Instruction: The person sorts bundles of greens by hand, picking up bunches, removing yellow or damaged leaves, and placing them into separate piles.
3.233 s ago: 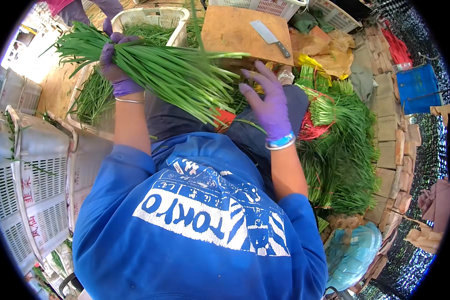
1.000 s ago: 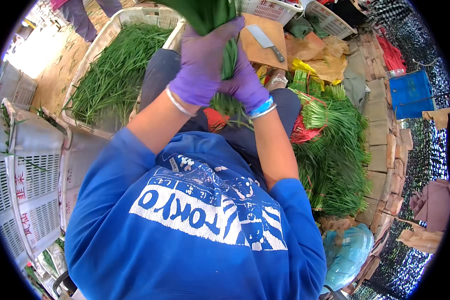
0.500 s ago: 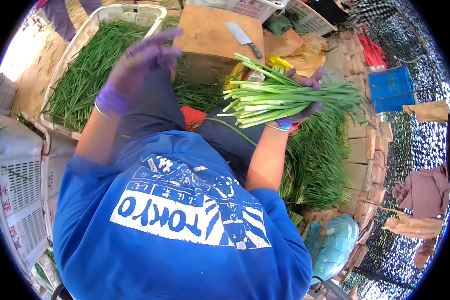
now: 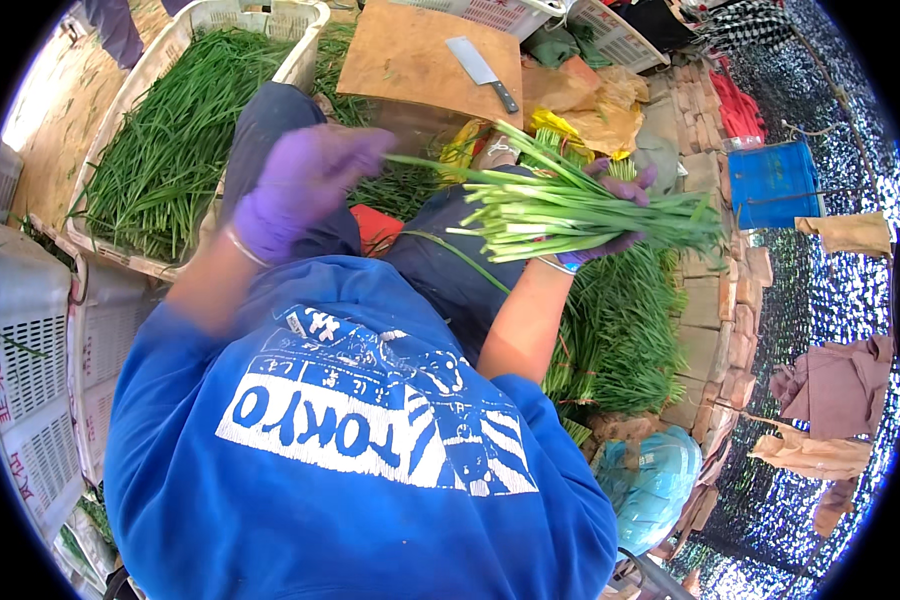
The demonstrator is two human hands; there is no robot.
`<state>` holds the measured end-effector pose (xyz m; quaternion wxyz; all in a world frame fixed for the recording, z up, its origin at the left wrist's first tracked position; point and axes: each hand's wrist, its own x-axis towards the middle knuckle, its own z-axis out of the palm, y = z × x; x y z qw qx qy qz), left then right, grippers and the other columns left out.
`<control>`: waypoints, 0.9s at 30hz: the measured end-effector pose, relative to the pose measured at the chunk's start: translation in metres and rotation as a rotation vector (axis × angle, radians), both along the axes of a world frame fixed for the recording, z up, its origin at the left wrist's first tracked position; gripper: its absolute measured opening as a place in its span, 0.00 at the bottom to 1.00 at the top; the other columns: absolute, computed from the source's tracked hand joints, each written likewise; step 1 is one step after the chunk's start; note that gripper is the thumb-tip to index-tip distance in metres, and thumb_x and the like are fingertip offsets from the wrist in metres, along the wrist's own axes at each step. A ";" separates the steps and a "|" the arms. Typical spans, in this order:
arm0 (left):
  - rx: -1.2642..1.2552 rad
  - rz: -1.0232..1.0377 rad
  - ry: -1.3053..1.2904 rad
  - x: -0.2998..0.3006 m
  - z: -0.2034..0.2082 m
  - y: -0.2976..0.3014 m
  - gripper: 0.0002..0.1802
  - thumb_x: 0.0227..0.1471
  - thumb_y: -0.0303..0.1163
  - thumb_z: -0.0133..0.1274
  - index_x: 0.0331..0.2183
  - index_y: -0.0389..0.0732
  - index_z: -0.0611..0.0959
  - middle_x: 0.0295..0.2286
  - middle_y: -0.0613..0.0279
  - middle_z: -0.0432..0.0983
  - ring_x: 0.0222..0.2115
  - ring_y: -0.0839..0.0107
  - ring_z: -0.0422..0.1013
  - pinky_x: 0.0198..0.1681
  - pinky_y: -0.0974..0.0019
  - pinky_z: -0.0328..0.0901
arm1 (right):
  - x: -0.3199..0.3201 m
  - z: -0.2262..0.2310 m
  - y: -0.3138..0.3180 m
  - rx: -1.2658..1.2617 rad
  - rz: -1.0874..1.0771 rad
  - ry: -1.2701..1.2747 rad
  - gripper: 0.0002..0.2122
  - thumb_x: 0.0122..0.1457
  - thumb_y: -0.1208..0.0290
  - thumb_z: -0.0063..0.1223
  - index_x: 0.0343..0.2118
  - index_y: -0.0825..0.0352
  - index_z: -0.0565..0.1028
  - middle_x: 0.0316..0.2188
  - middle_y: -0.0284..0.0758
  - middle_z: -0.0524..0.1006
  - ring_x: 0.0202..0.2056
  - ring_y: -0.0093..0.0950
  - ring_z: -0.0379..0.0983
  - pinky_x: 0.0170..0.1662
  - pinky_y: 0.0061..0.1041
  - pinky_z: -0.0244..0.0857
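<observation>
My right hand [image 4: 625,188], in a purple glove, is closed round a bunch of Chinese chives [image 4: 545,205]. Their pale cut ends point left, and the dark leaves trail off to the right past my fingers. My left hand [image 4: 305,185], gloved in purple too and smeared by motion, is level with those ends and a little apart from them. A single chive stalk [image 4: 410,160] stretches from its closed fingertips toward the bunch. Across my lap lies another loose stalk [image 4: 460,252].
A white crate [image 4: 120,130] of loose chives stands at far left. Ahead, a cleaver [image 4: 475,65] rests on a wooden board [image 4: 400,55]. Bundled chives [image 4: 625,340] are piled at my right beside a brick edging [image 4: 740,350], with a blue bin [image 4: 775,185] beyond. White crates [image 4: 30,350] stand at left.
My left hand has come down and toward the bunch, and its spread fingers have closed on a stalk. The bunch in my right hand has tilted slightly.
</observation>
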<state>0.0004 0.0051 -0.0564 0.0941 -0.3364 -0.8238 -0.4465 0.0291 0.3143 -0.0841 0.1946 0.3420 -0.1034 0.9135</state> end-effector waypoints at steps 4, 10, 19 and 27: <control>-0.563 0.276 -0.115 -0.042 -0.025 -0.049 0.15 0.45 0.33 0.48 0.39 0.43 0.76 0.30 0.54 0.74 0.29 0.61 0.71 0.34 0.65 0.65 | 0.017 0.003 0.018 -0.082 -0.042 0.042 0.32 0.47 0.66 0.53 0.56 0.52 0.52 0.38 0.18 0.71 0.41 0.20 0.66 0.58 0.33 0.39; -0.108 -0.201 -0.310 -0.006 -0.004 0.029 0.27 0.42 0.35 0.54 0.48 0.47 0.69 0.29 0.61 0.75 0.22 0.76 0.69 0.28 0.72 0.65 | 0.018 -0.007 0.021 -0.069 -0.008 0.031 0.33 0.47 0.66 0.54 0.56 0.51 0.51 0.37 0.17 0.70 0.41 0.18 0.67 0.59 0.34 0.37; -0.148 -0.200 0.055 0.013 -0.014 0.086 0.09 0.42 0.31 0.49 0.30 0.43 0.79 0.24 0.57 0.74 0.24 0.61 0.70 0.28 0.64 0.65 | 0.015 0.000 0.006 -0.077 0.079 0.067 0.33 0.48 0.70 0.52 0.57 0.56 0.49 0.34 0.19 0.71 0.39 0.23 0.66 0.59 0.35 0.34; 0.341 -0.301 -0.312 0.009 -0.020 0.080 0.15 0.41 0.28 0.54 0.37 0.40 0.78 0.31 0.59 0.75 0.35 0.69 0.70 0.41 0.68 0.63 | 0.015 0.000 -0.009 -0.070 0.139 0.094 0.33 0.48 0.73 0.53 0.56 0.56 0.51 0.35 0.23 0.71 0.37 0.23 0.66 0.58 0.30 0.37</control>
